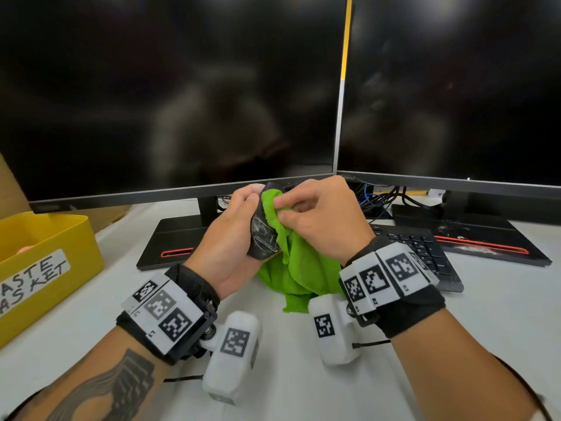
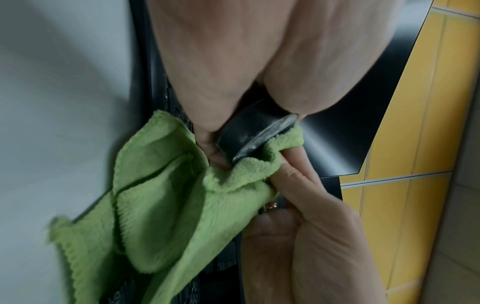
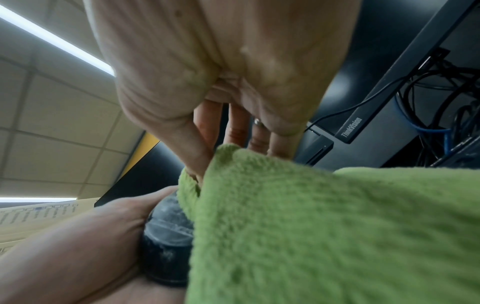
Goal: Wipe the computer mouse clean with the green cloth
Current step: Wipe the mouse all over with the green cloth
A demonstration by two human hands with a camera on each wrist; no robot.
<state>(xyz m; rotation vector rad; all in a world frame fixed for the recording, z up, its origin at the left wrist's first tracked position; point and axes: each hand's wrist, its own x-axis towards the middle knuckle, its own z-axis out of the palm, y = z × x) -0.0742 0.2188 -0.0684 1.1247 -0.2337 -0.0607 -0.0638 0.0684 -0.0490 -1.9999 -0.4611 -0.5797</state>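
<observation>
My left hand (image 1: 239, 226) grips a black computer mouse (image 1: 263, 235) and holds it up above the desk in front of the monitors, its dusty underside turned toward me. My right hand (image 1: 306, 211) pinches the green cloth (image 1: 300, 262) against the mouse's right side; the rest of the cloth hangs down to the desk. In the left wrist view the mouse (image 2: 255, 133) sits between palm and thumb with the cloth (image 2: 166, 197) bunched below it. From the right wrist the cloth (image 3: 324, 236) covers most of the mouse (image 3: 166, 242).
A yellow waste basket (image 1: 45, 262) stands at the left. Two dark monitors (image 1: 170, 95) on black stands fill the back. A black keyboard (image 1: 425, 250) lies at the right, with cables (image 1: 382, 196) behind it. White desk (image 1: 501, 314) lies in front.
</observation>
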